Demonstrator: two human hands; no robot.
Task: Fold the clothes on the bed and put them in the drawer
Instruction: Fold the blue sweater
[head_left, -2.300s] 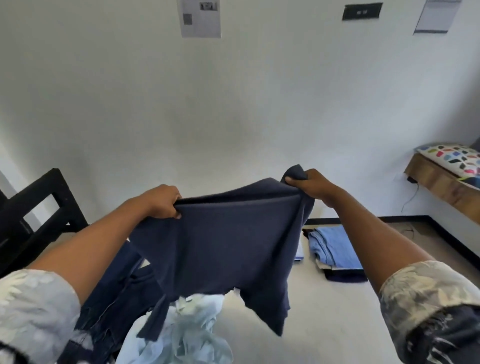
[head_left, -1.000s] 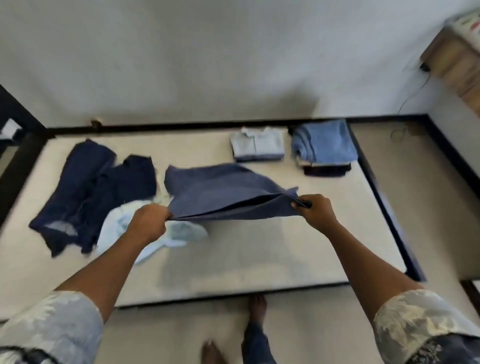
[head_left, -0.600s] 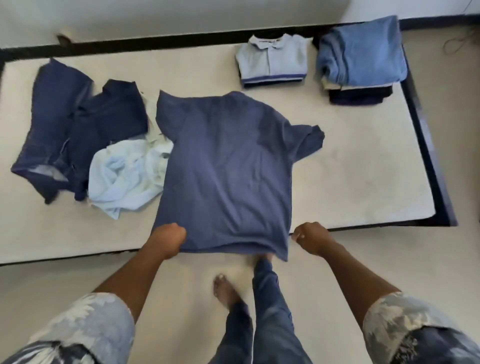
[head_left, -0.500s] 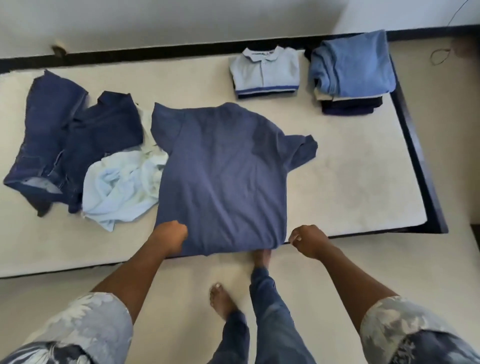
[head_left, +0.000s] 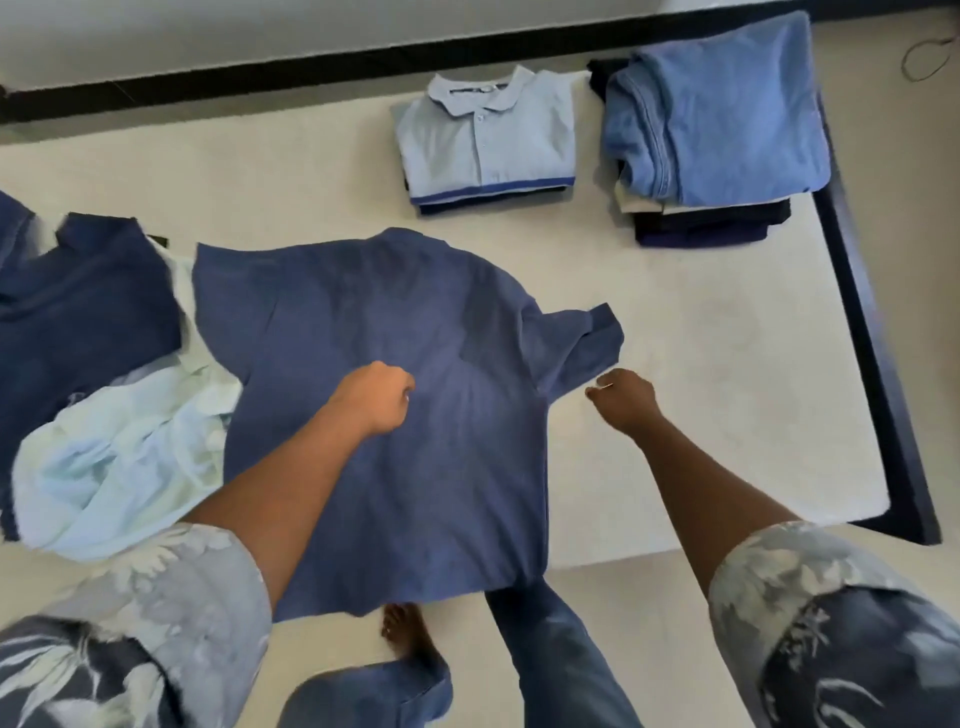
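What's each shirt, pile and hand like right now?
Dark blue T-shirt: spread flat, unfolded, hem over the edge of the bed.
Left hand: fingers curled over that shirt, grip unclear.
Right hand: fingers curled, holding nothing.
Light blue polo: folded.
Blue pile: folded, stacked.
Pale shirt: crumpled.
Navy clothes: unfolded.

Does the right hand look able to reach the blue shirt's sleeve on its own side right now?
Probably yes. The right hand is just beside the sleeve of the blue shirt, with only bare mattress between them. Nothing lies on the sleeve, and the hand seems to hold nothing.
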